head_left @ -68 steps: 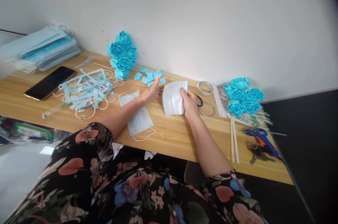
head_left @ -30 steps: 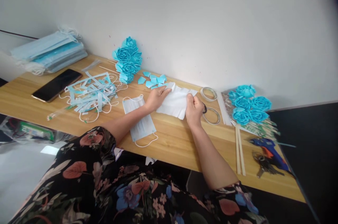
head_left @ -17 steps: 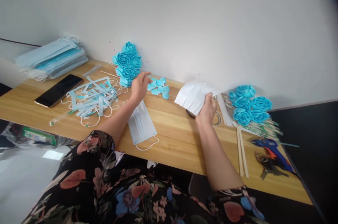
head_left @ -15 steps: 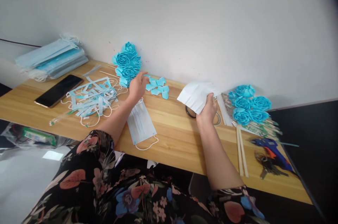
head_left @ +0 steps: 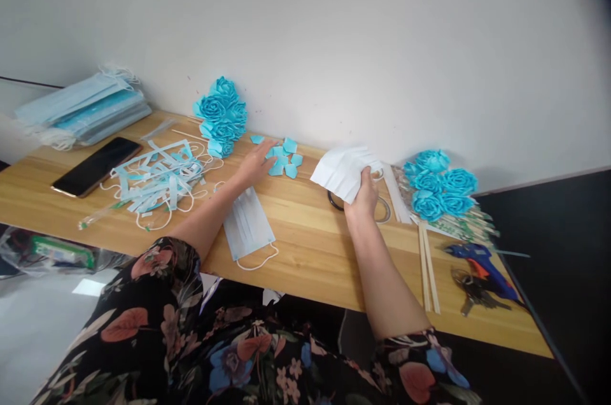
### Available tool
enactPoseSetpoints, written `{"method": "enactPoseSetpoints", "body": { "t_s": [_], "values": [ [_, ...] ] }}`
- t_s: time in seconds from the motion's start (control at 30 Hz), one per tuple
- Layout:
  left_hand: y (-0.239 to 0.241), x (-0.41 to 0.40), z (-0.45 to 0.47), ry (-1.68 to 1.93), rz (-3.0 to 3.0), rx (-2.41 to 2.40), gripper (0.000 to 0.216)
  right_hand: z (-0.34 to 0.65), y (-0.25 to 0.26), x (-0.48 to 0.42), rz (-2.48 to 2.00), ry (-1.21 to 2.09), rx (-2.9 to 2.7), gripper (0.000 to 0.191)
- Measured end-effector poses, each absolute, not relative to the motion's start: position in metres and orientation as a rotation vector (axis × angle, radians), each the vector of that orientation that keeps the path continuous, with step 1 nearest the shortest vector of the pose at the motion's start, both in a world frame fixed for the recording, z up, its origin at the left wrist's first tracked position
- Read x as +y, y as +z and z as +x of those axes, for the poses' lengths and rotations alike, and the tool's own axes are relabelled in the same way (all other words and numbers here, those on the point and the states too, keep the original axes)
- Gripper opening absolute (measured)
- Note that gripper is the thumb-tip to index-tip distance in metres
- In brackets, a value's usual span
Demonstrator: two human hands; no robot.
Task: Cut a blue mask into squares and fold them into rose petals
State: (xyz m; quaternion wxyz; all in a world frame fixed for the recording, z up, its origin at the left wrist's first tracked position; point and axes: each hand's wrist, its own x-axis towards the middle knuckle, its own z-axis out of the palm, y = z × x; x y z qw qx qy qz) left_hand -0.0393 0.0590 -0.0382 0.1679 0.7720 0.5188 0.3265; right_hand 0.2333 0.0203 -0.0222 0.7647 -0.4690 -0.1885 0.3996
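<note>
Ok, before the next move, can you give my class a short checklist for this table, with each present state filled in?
1. Right hand holding the white sheet: ok, gripped at its right side.
2. Left hand holding nothing: cannot tell; its fingers reach over the blue pieces, contact unclear.
3. Every one of the blue pieces apart from the others: not ok, most are bunched together.
4. Mask fully uncovered: not ok, the left forearm crosses above its far end.
5. Glue gun well away from the keys: not ok, they lie right beside it.
6. Glue gun cold: cannot tell.
</note>
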Motion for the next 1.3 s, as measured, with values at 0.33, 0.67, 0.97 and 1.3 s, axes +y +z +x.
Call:
{"method": "enactPoseSetpoints", "body": {
  "t_s": [0.33, 0.67, 0.97, 1.3],
  "values": [
    [-0.023, 0.096, -0.046, 0.834, 2.184, 1.832, 0.056, 0.232, -0.020, 0.020, -1.021, 0.914, -0.381, 0.024],
    [-0.009, 0.087, -0.010, 0.594, 2.211, 1.459, 0.046, 0.231, -0.026, 0.019, -1.015, 0.918, -0.490, 0.034],
    [0.020, -0.034, -0.054, 0.391, 2.408, 1.434, 0.045, 0.229, -0.030, 0.025, -1.019, 0.895, -0.474, 0.035],
    [-0.023, -0.092, -0.058, 0.485, 2.405, 1.734, 0.018, 0.229, -0.034, 0.026, -0.979, 0.941, -0.458, 0.030]
  ]
}}
